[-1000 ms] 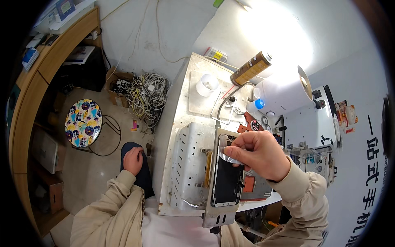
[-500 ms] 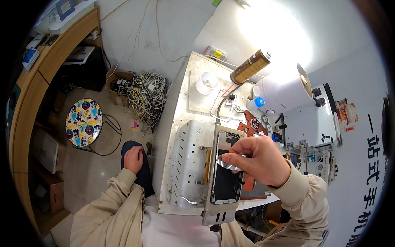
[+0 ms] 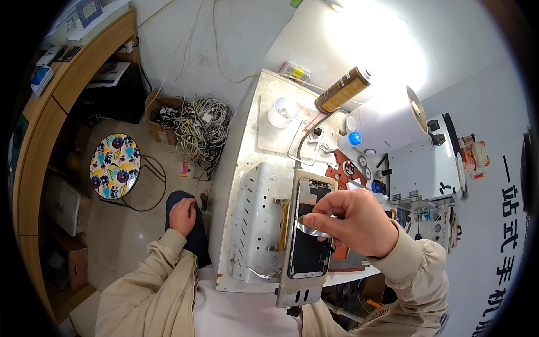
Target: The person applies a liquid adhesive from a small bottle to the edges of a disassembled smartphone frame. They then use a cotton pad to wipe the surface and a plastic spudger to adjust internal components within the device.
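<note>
The right hand (image 3: 359,219) has slid toward the phone's (image 3: 306,258) middle, pinching a silver strip (image 3: 315,231); uneven tugging could crease it. Left of the phone, the left hand (image 3: 182,217) rests, fingers together.

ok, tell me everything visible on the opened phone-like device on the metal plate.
The opened phone-like device is long and rectangular, with a thin pale rim, a black nearer section, a greyish patch farther up and small parts along its far end. It lies lengthwise away from the wearer on the grey, metal-looking plate. The right hand pinches a shiny silvery strip over its middle, hiding some; contact there is unclear.
</note>
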{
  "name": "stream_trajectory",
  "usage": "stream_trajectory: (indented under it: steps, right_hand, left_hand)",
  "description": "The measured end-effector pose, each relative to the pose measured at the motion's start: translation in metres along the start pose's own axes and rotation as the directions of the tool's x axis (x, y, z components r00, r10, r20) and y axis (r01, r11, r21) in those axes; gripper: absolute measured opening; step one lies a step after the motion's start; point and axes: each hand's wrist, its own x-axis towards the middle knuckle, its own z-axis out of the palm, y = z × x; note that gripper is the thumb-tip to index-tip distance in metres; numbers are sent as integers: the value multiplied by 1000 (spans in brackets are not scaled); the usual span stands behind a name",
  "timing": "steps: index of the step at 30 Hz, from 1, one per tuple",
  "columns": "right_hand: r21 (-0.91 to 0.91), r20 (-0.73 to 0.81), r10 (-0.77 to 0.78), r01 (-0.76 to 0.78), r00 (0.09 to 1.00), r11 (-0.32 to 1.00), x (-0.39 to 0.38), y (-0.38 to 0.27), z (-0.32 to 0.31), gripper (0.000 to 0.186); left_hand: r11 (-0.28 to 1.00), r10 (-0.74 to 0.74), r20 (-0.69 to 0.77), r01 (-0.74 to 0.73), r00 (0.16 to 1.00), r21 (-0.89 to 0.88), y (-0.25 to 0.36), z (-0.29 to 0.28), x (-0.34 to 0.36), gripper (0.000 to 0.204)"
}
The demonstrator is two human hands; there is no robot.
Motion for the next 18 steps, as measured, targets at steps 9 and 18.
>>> stream_trajectory:
  steps: [9,18]
  right_hand:
    - [-20,65,83,-82,994,996,-5,-7,0,27]
    - [-60,78,23,-18,997,998,-7,-4,1,27]
  left_hand:
    - [1000,-4,-3,4,1000,-2,-1,1,0,11]
    - [999,31,-35,-32,999,-5,2,-1,2,11]
